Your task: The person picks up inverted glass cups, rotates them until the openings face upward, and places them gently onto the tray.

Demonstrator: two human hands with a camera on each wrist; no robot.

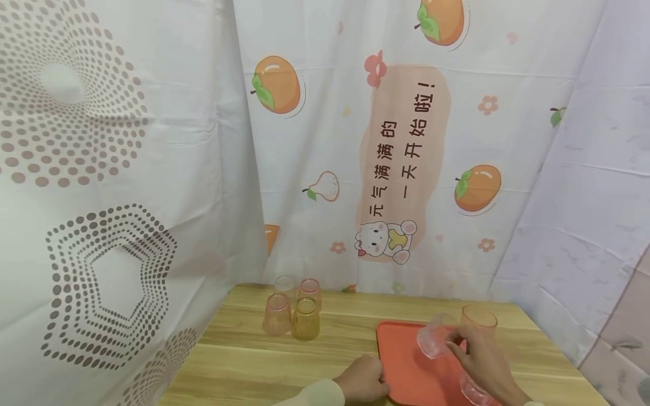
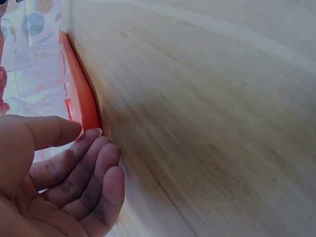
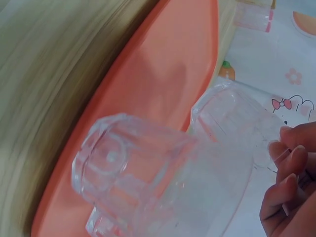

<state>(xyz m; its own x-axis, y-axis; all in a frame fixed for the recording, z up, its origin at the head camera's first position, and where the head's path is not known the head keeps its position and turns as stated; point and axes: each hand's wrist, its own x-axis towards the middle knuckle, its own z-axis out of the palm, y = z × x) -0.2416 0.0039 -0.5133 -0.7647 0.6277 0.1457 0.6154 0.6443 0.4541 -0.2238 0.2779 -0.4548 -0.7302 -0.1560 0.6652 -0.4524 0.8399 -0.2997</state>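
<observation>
My right hand (image 1: pixel 477 358) pinches the rim of a clear cup (image 1: pixel 430 343), which is tilted above the red tray (image 1: pixel 401 361). In the right wrist view, the held cup (image 3: pixel 227 111) has its rim between the thumb and fingertips. A second clear cup (image 3: pixel 111 158) appears in front of it, over the tray, partly behind my right hand in the head view. My left hand (image 1: pixel 361 379) grips the tray's left edge. Thumb and fingertips meet at the tray's red rim (image 2: pixel 85 98) in the left wrist view, the other fingers curled below.
An orange-tinted cup (image 1: pixel 479 317) stands at the tray's back right, partly hidden by my right hand. Several tinted cups, among them a yellow one (image 1: pixel 306 320) and a pink one (image 1: pixel 277 316), stand at the back left of the wooden table (image 1: pixel 244 361). Printed curtains (image 1: pixel 325 141) hang behind.
</observation>
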